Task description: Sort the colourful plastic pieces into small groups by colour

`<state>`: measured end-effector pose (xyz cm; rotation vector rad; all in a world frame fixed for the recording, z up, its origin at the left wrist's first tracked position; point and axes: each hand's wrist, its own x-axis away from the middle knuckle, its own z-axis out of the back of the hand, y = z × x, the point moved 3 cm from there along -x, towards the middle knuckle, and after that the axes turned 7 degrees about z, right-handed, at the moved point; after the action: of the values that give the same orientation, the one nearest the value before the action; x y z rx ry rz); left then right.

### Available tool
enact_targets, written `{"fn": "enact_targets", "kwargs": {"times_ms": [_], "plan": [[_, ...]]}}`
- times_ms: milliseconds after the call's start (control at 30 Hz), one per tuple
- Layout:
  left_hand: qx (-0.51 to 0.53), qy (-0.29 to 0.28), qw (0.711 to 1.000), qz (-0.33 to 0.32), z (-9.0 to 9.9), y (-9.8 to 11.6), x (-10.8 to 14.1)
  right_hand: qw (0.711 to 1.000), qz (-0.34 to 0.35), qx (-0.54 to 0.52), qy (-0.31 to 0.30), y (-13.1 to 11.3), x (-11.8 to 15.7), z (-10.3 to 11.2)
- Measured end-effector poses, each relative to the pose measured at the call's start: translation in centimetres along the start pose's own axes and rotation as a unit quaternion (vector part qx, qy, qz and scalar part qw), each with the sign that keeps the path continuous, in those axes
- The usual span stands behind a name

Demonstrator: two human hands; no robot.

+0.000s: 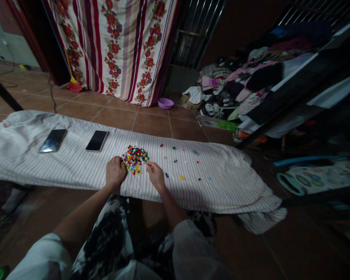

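On the sheet: beads in a roundish heap with no long axis, more scattered to its right.
My left hand: fingers curled, against the heap's edge.
My right hand: fingers pinched together at the heap; cannot tell if they grip a bead.

- The small coloured pieces in the pile are too tiny to make out clearly; they may be beads.
- The left hand hides part of the pile's near edge.
- The right hand's fingertips reach the pile, but any pinched piece cannot be seen.
- The loose pieces farther along show only as specks.
- The clothes heap fades into shadow, blurring single garments.
- The bottom edge cuts off the sleeves.
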<state>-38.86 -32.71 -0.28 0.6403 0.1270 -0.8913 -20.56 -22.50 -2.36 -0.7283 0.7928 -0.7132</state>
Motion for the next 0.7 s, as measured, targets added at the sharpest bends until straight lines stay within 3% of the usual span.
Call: {"fn": "enact_targets", "kwargs": {"times_ms": [700], "plan": [[-0.033, -0.003, 0.999, -0.028, 0.08, -0.04, -0.02, 0.998, -0.051, -0.022, 0.030, -0.50, 0.10, 0.33]]}}
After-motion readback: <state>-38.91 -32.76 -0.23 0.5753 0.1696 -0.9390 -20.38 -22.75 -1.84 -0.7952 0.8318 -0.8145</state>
